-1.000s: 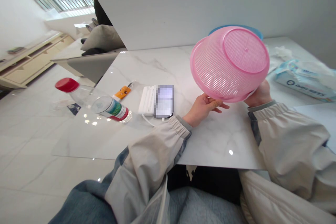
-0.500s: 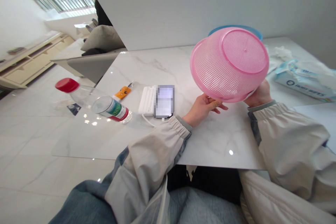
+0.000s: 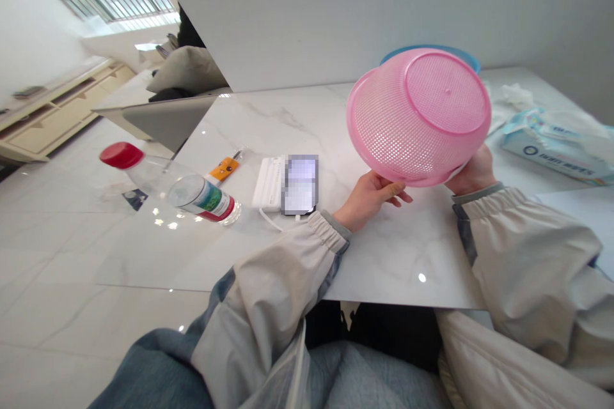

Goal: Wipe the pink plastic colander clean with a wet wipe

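Pink plastic colander (image 3: 417, 116) upturned, held between left hand (image 3: 371, 199), right hand (image 3: 472, 172).

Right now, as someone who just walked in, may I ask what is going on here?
A seated person holds a pink plastic colander up with both hands, tilted so its flat base faces upward. The left hand and right hand grip its rim, above a white marble-patterned table. A blue plastic bowl sits just behind the colander, and a pack of tissues lies to the right. On the left, a water bottle with a red cap lies on its side.
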Available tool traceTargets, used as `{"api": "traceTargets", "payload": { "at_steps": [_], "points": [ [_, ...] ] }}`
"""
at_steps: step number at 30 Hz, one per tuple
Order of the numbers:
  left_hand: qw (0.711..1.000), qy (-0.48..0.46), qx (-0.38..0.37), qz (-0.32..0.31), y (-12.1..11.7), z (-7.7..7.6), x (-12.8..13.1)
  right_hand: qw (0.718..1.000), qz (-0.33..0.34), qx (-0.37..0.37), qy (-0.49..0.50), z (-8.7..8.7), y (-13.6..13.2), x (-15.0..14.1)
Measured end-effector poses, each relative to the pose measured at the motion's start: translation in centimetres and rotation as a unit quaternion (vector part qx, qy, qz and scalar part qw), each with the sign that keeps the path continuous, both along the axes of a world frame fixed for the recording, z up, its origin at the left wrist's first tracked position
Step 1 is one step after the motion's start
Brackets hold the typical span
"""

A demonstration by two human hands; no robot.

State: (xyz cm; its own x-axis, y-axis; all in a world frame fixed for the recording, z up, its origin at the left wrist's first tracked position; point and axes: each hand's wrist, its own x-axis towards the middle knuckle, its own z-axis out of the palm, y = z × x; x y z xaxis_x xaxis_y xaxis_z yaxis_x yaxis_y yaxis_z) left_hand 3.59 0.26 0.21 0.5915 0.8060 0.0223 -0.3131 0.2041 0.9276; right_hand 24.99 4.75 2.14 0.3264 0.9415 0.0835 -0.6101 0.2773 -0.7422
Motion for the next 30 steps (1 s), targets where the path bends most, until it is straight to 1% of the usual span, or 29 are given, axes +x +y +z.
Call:
{"api": "traceTargets", "payload": {
  "at_steps": [6, 12, 17, 22, 30],
  "points": [
    [1.0, -0.004, 0.0, 0.003, 0.0, 0.0, 0.0, 1.0, 0.013, -0.003, 0.003, 0.0, 0.0, 0.0],
    [1.0, 0.003, 0.001, 0.014, 0.1, -0.2, 0.0, 0.999, 0.014, 0.018, -0.025, -0.7, 0.3, 0.4],
    [1.0, -0.01, 0.001, 0.02, 0.1, -0.1, 0.0, 0.999, 0.017, 0.025, -0.033, -0.9, 0.3, 0.5],
    [1.0, -0.019, 0.021, 0.011, 0.1, 0.1, 0.0, 0.999, 0.002, 0.029, -0.023, -0.9, 0.2, 0.4],
    [0.999, -0.02, 0.038, 0.013, 0.2, 0.0, 0.1, 0.999, 0.004, 0.038, -0.019, -0.9, 0.1, 0.2]
  ]
}}
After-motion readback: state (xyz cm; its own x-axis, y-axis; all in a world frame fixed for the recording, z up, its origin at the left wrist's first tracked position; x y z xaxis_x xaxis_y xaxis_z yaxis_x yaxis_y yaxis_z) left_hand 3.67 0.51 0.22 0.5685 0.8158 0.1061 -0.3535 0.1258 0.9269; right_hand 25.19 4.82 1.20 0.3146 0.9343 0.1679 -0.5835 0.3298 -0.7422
